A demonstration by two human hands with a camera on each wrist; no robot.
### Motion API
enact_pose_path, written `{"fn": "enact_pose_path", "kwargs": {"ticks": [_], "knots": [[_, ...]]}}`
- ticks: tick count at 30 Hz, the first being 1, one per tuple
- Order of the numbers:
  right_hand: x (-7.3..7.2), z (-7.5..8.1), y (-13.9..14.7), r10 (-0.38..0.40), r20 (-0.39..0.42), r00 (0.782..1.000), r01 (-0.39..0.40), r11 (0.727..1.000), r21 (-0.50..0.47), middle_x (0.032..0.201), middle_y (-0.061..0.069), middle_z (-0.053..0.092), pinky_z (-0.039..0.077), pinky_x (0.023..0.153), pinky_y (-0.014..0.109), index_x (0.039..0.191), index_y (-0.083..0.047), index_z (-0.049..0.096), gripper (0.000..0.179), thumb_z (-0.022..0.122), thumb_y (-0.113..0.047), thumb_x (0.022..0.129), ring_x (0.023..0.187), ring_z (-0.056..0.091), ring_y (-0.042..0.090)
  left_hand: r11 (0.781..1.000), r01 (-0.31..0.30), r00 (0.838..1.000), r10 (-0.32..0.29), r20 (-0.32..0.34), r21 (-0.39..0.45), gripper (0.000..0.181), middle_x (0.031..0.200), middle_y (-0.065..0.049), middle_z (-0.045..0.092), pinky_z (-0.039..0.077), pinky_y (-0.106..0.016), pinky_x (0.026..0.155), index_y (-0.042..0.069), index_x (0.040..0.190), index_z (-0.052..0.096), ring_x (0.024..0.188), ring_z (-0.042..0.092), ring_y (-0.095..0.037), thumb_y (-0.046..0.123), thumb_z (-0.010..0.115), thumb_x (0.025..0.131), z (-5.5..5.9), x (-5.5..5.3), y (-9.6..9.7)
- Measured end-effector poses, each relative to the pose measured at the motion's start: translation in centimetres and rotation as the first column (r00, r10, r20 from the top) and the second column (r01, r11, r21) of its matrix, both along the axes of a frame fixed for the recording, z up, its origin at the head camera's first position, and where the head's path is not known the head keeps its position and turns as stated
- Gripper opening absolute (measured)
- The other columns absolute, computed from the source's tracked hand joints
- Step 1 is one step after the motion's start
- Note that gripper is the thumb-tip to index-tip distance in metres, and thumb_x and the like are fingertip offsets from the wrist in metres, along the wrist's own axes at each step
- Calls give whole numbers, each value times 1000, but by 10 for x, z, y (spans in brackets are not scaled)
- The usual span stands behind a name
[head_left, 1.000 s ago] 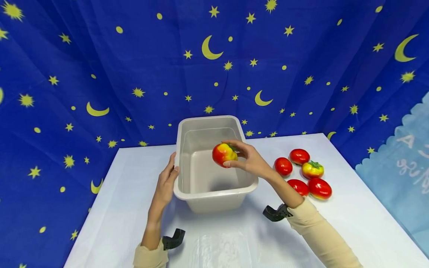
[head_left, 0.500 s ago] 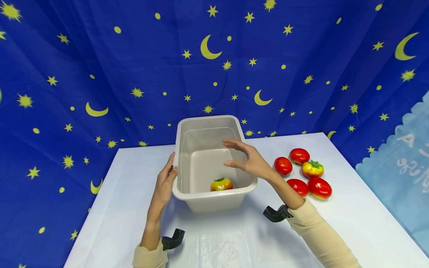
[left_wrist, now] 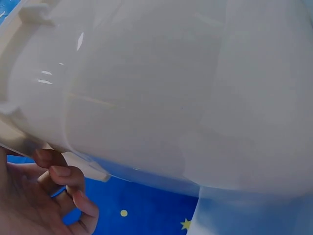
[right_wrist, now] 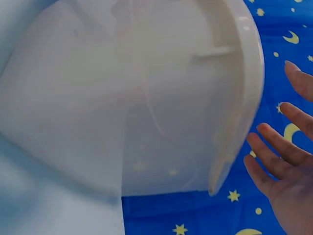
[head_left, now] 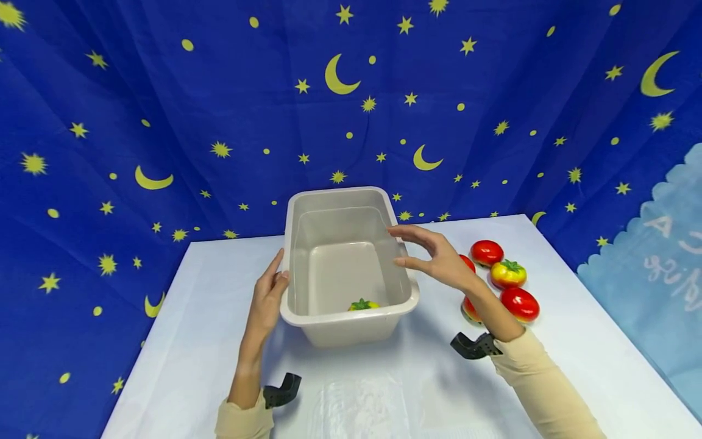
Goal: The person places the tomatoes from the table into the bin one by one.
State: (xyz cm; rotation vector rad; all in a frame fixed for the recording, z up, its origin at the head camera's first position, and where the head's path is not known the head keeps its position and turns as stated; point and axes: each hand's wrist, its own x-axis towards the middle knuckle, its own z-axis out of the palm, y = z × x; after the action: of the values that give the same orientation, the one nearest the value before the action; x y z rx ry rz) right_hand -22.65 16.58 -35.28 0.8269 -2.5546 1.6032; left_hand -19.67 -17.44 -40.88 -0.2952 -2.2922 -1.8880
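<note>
My left hand (head_left: 267, 299) grips the left rim of a grey plastic bin (head_left: 351, 326); in the left wrist view its curled fingers (left_wrist: 66, 178) lie at the rim beside the bin's outer wall (left_wrist: 146, 98). Inside the bin, near its front wall, lies a glossy yellow tomato (head_left: 363, 305) with a green leafy top, mostly hidden by that wall. My right hand (head_left: 436, 259) hovers by the bin's right rim, fingers spread and holding nothing. The right wrist view shows that hand (right_wrist: 288, 166) with its fingers apart, beside the bin's rim (right_wrist: 254, 63).
To the right, several glossy tomatoes lie on the white table (head_left: 208, 341): a red one (head_left: 487, 252), a yellow one with a green top (head_left: 508, 274) and another red one (head_left: 520, 305). My right forearm partly hides others. A blue star-and-moon curtain (head_left: 247, 91) hangs behind.
My right hand has let go of the tomato, which dropped to the bin's floor and now sits closer to the front wall. That hand has moved right, to the rim. My left hand stays put.
</note>
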Motion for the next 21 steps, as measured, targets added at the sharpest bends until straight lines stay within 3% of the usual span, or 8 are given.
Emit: {"fn": "enact_pose_path", "kwargs": {"ticks": [8,11,15,17,21], "knots": [[12,-4,23,-127,-84,988,131,991,39,142,9,54,31,110,58,138,-13,55,53,73,-15,88,132,46,31,1000,18,1000,-18,9,10,53,114,-34,61,48,-16,79,0,153,23,86,58,0,10,39,104,0,0,-1],[17,-6,33,-167,-66,984,170,985,38,141,9,55,48,98,45,139,-13,55,53,72,-16,89,130,47,32,1000,24,1000,-24,14,15,53,115,-34,61,48,-17,79,-1,153,23,87,59,0,10,39,104,0,0,-1],[22,-13,46,-213,-29,977,214,977,22,140,10,56,48,89,18,139,-13,54,52,71,-17,90,131,48,30,999,32,999,-33,13,15,53,117,-34,60,49,-17,78,0,154,22,87,59,0,11,38,105,1,0,-1],[24,-18,54,-231,-21,973,231,973,-1,139,10,56,38,98,12,139,-13,53,52,71,-16,90,131,48,27,999,32,999,-32,14,9,52,118,-33,60,49,-17,78,1,154,23,87,60,-1,11,38,105,0,0,-1],[28,-30,72,-268,-10,963,268,963,-34,137,8,57,39,102,15,138,-11,54,52,70,-12,89,126,51,12,1000,26,999,-26,21,10,53,117,-33,61,49,-18,76,2,154,23,85,60,-1,11,38,105,0,1,-1]]}}
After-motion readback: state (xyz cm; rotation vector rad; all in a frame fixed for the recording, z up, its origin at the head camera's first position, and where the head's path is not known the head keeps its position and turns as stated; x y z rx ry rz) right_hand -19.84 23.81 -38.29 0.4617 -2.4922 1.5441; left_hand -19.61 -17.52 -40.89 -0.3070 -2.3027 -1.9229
